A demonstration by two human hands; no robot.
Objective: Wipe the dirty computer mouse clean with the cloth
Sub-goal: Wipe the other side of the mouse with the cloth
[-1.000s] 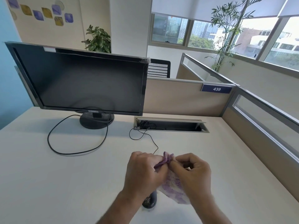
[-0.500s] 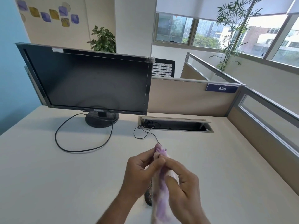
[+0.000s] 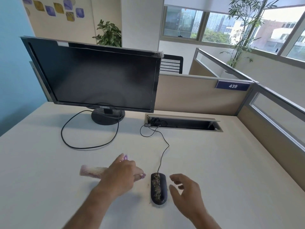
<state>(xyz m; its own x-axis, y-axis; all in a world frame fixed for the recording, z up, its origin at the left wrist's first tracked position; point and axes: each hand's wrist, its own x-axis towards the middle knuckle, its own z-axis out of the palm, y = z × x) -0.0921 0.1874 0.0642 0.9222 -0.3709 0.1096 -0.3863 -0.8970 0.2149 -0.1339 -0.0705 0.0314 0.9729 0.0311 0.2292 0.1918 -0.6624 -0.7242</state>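
A dark wired computer mouse (image 3: 160, 187) lies on the white desk, its left half speckled with brownish dirt. The white and purple cloth (image 3: 92, 172) stretches out flat on the desk to the left of the mouse. My left hand (image 3: 121, 175) rests on top of the cloth, gripping it, a short way left of the mouse. My right hand (image 3: 187, 190) hovers just right of the mouse with its fingers spread and nothing in them; it does not touch the mouse.
The mouse cable (image 3: 162, 152) runs back to an open cable slot (image 3: 183, 123) in the desk. A black monitor (image 3: 94, 76) stands at the back left, with its cord (image 3: 89, 146) looping over the desk. Partition walls (image 3: 198, 95) close the back and right.
Both hands held the cloth bunched up above the mouse; now they have parted. The left hand has brought the cloth down to the desk on the left, and the right has let go.
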